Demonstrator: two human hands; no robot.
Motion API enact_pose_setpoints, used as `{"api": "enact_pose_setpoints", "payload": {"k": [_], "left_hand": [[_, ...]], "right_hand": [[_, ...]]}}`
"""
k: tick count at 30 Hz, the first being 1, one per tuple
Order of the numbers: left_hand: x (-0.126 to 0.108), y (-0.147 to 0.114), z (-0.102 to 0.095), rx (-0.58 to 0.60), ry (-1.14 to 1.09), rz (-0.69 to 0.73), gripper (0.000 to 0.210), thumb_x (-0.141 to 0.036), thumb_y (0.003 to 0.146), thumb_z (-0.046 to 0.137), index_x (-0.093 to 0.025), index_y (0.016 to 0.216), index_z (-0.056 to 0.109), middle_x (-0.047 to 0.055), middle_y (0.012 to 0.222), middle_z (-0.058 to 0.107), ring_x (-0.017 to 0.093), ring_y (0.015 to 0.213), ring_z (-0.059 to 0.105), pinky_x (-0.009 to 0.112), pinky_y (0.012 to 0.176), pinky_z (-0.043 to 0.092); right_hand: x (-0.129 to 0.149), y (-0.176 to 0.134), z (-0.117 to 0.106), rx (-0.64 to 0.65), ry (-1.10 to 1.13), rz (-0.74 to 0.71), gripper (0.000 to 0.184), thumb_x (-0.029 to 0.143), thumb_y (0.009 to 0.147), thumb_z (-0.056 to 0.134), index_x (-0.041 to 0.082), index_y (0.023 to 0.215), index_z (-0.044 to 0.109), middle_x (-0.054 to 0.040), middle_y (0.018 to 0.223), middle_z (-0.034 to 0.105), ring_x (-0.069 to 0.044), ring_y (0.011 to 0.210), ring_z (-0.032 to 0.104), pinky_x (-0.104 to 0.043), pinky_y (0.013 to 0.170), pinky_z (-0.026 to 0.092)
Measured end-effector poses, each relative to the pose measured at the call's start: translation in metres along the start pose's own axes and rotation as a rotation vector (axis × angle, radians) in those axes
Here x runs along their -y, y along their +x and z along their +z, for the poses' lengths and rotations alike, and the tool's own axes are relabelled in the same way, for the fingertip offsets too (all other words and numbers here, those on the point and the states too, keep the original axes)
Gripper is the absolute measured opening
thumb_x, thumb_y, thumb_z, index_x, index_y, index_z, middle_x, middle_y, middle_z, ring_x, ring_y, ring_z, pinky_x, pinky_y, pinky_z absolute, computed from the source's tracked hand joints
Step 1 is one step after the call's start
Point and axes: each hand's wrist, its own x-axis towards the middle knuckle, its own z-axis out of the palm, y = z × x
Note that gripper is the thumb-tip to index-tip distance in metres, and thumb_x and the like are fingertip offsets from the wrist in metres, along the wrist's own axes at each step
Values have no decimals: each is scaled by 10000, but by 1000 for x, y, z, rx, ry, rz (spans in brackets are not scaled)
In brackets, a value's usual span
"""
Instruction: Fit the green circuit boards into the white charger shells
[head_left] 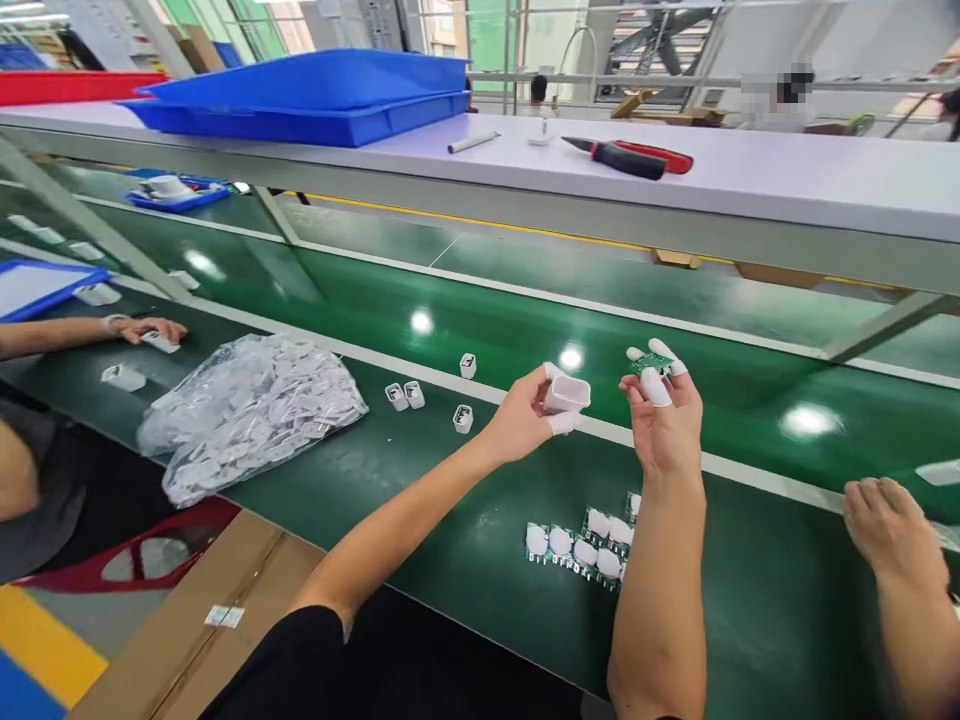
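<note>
My left hand (529, 415) grips a white plastic housing (568, 393), its hollow end facing up toward me. White finger cots cover some of my fingertips. To the right, my right hand (664, 410) pinches a small green circuit board (651, 362) between cot-covered fingers, held apart from the housing. Below it on the green bench lie several circuit boards with round white parts (585, 550), partly hidden by my right forearm. Left of my left hand stand several white housings (463, 418) with dark marks or parts inside.
A clear bag of small white parts (262, 410) lies on the bench at left. Co-workers' hands (154, 330) are at the left and at the right (892, 525). Overhead, a shelf (787, 190) carries blue trays (315, 100) and red-black pliers (637, 158). A cardboard box (202, 610) is below.
</note>
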Motion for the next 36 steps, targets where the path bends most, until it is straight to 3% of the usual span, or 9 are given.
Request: {"api": "enact_pose_setpoints", "payload": {"k": [2,5,8,11,14,18,21,27,36], "left_hand": [[-8,-18,-6,-57,-105,-80,411,-334,782,805,-198,1095,575,25,937,750,121,690,645,270,649,490],[-12,-28,-13,-128,-191,-164,463,-397,808,814,-212,1119,526,-24,784,710,101,594,589,225,533,358],[-10,-29,-20,-98,-172,-217,592,-434,812,909,-249,1123,441,-93,678,622,85,550,533,207,518,311],[-5,-27,-32,20,-157,-229,681,-447,818,958,-273,1142,385,-79,782,642,88,578,549,221,546,364],[-3,-22,-48,140,-105,-116,657,-389,812,991,-251,1189,471,42,1118,709,135,863,677,294,767,538],[-3,-11,-73,201,67,-20,544,-378,850,977,-240,1236,620,73,1283,701,212,1163,661,403,1076,515],[-2,-2,-92,238,101,47,546,-393,812,1010,-235,1222,685,72,1254,714,230,1163,671,418,1079,534],[-2,5,-120,306,111,184,471,-310,843,997,-257,1249,762,76,1256,738,228,1165,727,415,1067,607],[-14,-3,-111,274,369,586,450,-270,929,931,-270,1348,768,66,1145,768,187,974,710,332,822,613]], "right_hand": [[-5,-5,13,47,-12,27,540,644,848,930,262,1210,809,-35,1041,838,-143,729,766,-343,760,694],[-11,-15,30,89,-24,62,722,884,943,655,186,1025,816,-80,849,824,-192,630,765,-363,645,663],[-14,-25,44,77,-84,6,683,830,993,648,174,928,824,-93,883,833,-175,641,744,-345,641,639],[-17,-33,53,64,-146,-37,576,739,982,762,172,1020,858,-85,915,829,-162,691,735,-306,624,612],[-24,-36,59,56,-134,33,557,717,925,841,186,1090,862,-67,847,815,-170,676,737,-293,582,607],[-37,-37,65,44,-162,84,484,558,770,1021,243,1102,864,-37,892,834,-185,734,790,-288,605,646],[-36,-41,64,80,-241,-33,563,400,676,1093,295,1177,860,-38,1036,863,-232,889,846,-339,704,709],[-8,-61,55,290,-448,-408,504,373,751,1062,323,1210,859,-86,1205,842,-342,1162,830,-554,931,745],[2,-90,67,336,-632,-524,682,378,711,1085,428,1316,775,-57,1124,866,-372,1064,842,-582,831,753]]}}
